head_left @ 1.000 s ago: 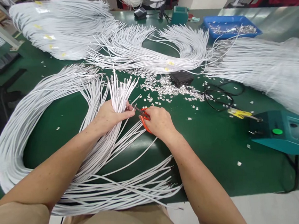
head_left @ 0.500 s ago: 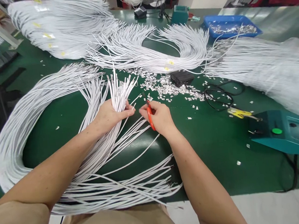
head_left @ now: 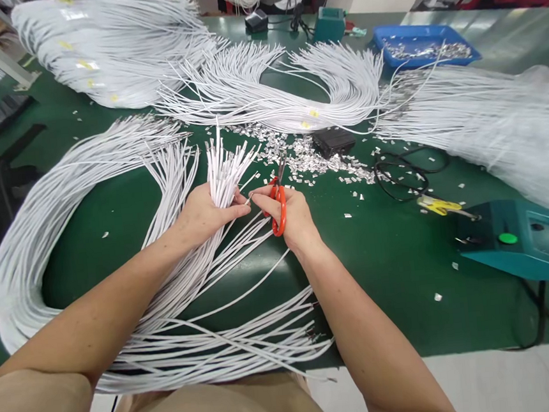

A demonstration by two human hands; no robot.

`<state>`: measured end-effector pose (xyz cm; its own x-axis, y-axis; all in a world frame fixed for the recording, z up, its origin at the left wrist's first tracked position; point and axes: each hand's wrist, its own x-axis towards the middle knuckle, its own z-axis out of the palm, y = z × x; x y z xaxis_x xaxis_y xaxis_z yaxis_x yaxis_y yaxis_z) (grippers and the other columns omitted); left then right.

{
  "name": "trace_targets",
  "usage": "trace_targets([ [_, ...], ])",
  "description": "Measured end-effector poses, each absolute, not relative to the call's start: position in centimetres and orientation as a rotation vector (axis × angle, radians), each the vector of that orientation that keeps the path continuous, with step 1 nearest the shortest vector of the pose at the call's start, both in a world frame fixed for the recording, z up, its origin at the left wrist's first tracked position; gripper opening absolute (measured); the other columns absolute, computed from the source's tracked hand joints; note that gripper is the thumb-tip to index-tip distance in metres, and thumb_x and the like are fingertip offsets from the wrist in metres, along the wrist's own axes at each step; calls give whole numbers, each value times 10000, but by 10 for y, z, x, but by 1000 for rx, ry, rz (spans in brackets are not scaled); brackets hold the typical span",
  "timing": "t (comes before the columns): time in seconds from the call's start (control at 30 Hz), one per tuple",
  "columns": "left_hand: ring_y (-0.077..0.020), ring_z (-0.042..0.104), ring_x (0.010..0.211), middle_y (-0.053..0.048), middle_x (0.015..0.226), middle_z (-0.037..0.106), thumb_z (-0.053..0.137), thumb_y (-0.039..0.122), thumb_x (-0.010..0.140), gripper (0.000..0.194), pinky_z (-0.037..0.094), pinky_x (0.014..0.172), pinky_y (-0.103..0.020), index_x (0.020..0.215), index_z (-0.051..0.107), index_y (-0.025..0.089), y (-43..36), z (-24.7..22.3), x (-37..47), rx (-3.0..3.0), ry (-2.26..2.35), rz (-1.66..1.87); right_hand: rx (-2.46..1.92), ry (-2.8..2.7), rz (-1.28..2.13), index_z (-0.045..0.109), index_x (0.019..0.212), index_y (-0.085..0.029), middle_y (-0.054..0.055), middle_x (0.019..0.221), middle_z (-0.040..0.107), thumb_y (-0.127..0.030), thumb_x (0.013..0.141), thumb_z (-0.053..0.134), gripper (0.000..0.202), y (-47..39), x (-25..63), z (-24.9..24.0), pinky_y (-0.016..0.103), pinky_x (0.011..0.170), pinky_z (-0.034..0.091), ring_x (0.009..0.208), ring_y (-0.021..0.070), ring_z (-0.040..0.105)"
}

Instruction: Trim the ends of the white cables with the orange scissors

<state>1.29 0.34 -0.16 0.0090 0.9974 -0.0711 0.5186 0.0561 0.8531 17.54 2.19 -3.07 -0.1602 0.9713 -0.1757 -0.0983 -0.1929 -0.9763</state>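
L hand (head_left: 207,210): fingers closed rnd bunch of wht wires (head_left: 225,175), ends fwd | R hand (head_left: 291,216): red-hdl scissors (head_left: 282,212) held in fingers, blades fwd; thumb+index narrow nr L thumb, can't tell if pinching wire | bunch ctr-left, above grn tabletop (head_left: 371,274) | silver tabs (head_left: 299,156) scattered just beyond hands

Head view, forward-down, seemingly close.

Left hand (head_left: 204,211) around a bundle of white wires (head_left: 224,177), right hand (head_left: 295,216) with red-handled scissors (head_left: 282,200), over a green table (head_left: 381,273).
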Motion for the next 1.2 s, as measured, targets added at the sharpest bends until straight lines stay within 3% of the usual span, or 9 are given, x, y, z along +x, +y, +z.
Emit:
trace_targets([
  [0.27, -200, 624, 795, -35, 815, 685, 745, 335, 655, 243, 482, 835, -338, 785, 643, 157, 3, -3, 12, 1534, 1599, 826, -1197, -1111, 1503, 734, 747, -175, 0, 715, 684, -360, 633, 737, 217, 20, 173, -30, 253, 619, 435, 622, 114, 555],
  [0.53, -202, 658, 794, -34, 807, 708, 752, 311, 665, 238, 509, 805, -325, 804, 641, 154, 3, 0, 14, 1465, 1597, 812, -1167, -1053, 1581, 706, 688, -174, -43, 561, 570, -284, 651, 702, 116, 20, 172, -30, 242, 545, 364, 527, 85, 454],
  [0.97, -184, 686, 723, -24, 752, 686, 784, 316, 687, 277, 557, 712, -314, 819, 596, 162, 1, -9, 5, 1247, 1140, 797, -1188, -1144, 1529, 707, 714, -157, -6, 653, 647, -304, 670, 677, 156, 20, 169, -38, 263, 651, 427, 628, 121, 555],
  [1.2, -168, 660, 719, -16, 815, 674, 803, 293, 647, 455, 532, 689, -299, 1043, 626, 156, 6, -10, 3, 1200, 1231, 885, -1287, -1270, 1264, 723, 757, -173, -7, 698, 649, -391, 705, 685, 227, 24, 180, -29, 261, 662, 415, 665, 129, 542],
])
